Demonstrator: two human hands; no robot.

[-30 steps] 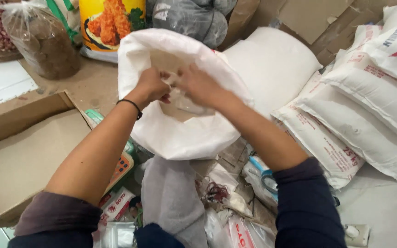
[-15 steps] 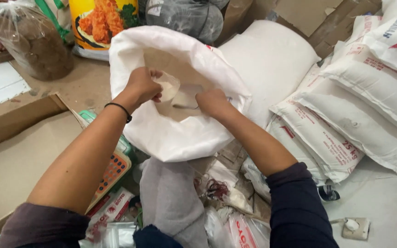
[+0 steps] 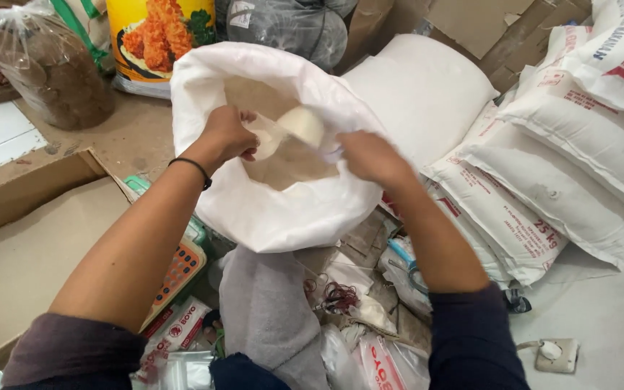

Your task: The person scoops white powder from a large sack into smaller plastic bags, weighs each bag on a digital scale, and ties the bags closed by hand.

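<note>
Sack: large white woven sack (image 3: pixel 276 209), centre of frame, mouth rolled open, pale powder inside.
Small bag: clear plastic bag (image 3: pixel 272 137) with a rounded heap of pale powder at its top, held over the sack's mouth between both hands.
Left hand: left hand (image 3: pixel 229 133), upper centre-left, fingers curled and pinched on the bag's left edge; dark band on the wrist.
Right hand: right hand (image 3: pixel 370 155), just right of centre, back toward camera; it touches the bag's right side, but whether the fingers are pinched or spread cannot be told.
Right of frame: stacked white sacks (image 3: pixel 543 166) with red and blue print, lying flat, just beside the open sack.
Upper left: clear bag of brown grains (image 3: pixel 52 68), upright; yellow printed pack (image 3: pixel 160 40) beside it.
Lower left: cardboard box (image 3: pixel 23 238), open.
Lower centre: grey cloth (image 3: pixel 265 318) among loose packets.
Lower right: white wall socket (image 3: pixel 554 354) on the pale floor.
</note>
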